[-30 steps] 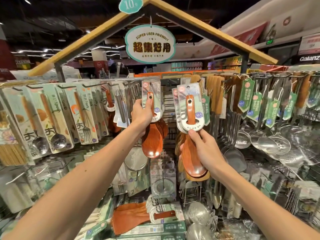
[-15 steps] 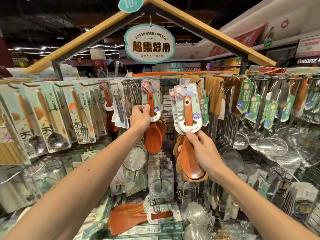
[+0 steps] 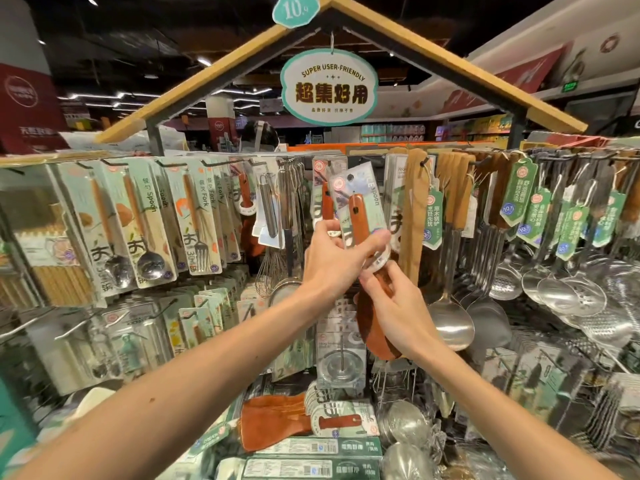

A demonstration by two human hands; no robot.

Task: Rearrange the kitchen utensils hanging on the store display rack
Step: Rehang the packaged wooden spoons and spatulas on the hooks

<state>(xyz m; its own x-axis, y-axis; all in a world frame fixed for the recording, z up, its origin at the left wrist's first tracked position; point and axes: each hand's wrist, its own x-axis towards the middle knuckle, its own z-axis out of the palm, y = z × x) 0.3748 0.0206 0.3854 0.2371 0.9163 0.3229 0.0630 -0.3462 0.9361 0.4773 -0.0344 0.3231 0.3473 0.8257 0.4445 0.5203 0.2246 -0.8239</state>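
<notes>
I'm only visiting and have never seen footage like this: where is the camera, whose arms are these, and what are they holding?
There is no machine here. The two bare arms belong to a person, and the single picture comes from a wide-angle camera worn on that person's head, looking forward and down. In front stands a store rack under a sign, with carded forks hanging on the left and steel ladles on the right. Both hands hold one carded wooden spoon: the left hand grips its card and handle, and the right hand holds it lower down. The card is tilted. I cannot tell whether it hangs on a hook.
</notes>
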